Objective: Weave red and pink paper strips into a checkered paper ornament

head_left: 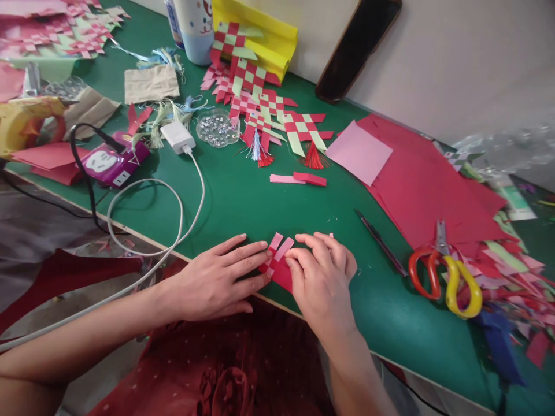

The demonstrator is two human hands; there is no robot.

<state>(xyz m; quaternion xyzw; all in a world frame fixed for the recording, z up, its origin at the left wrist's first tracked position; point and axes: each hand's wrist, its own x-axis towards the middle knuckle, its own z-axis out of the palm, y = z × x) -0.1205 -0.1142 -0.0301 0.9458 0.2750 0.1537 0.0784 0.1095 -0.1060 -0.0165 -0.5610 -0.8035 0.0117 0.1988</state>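
A small red paper piece (284, 277) lies at the table's front edge, with pink paper strips (284, 247) woven through its slits. My left hand (229, 276) rests flat over the weave's left side, fingers stretched out and fingertips touching it. On the other side, my right hand (323, 274) is closed, thumb and forefinger pinching at a pink strip; the other fingers are curled and partly hide the paper. Just beyond the hands lie a loose pink strip (286, 179) and a red strip (310, 179).
Scissors (442, 260) and a dark pen (381, 242) lie to the right, near red sheets (433, 185) and paper scraps (520, 271). Finished woven paper fish (273, 104) lie at the back. A white cable (180, 202) loops past my left arm from a charger (177, 137).
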